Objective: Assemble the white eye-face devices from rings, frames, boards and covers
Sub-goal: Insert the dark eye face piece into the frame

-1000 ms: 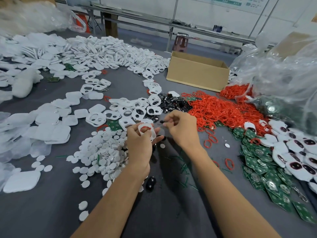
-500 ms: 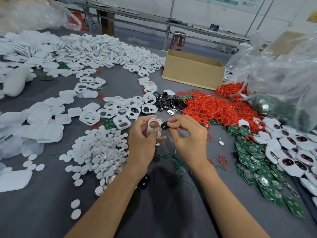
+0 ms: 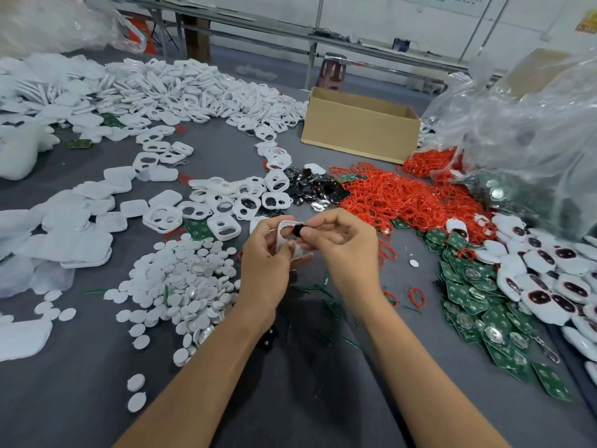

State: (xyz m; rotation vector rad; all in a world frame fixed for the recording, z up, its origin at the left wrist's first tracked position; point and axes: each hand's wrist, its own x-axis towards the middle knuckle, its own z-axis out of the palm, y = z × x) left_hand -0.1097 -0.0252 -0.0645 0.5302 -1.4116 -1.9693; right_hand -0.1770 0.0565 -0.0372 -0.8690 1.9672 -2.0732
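My left hand (image 3: pixel 266 258) grips a white two-hole frame (image 3: pixel 283 233) above the grey table. My right hand (image 3: pixel 344 245) pinches a small black oval lens (image 3: pixel 296 230) and holds it against the frame's upper hole. Loose white frames (image 3: pixel 223 205) lie just beyond the hands. A heap of red rings (image 3: pixel 394 195) spreads to the right, with black lenses (image 3: pixel 310 189) beside it. Green boards (image 3: pixel 478 305) and finished white eye-face devices (image 3: pixel 549 286) lie at the right. White round discs (image 3: pixel 184 282) pile up to the left of my hands.
An open cardboard box (image 3: pixel 358 130) stands at the back centre. Clear plastic bags (image 3: pixel 529 130) bulge at the right. White covers (image 3: pixel 74 234) stack at the left, and a large white frame heap (image 3: pixel 193 88) fills the back left. Green scraps (image 3: pixel 326 299) litter the cloth under my wrists.
My right hand picked up a black lens and brought it to the frame in my left hand. Both hands have drawn together; the lens now touches the frame.
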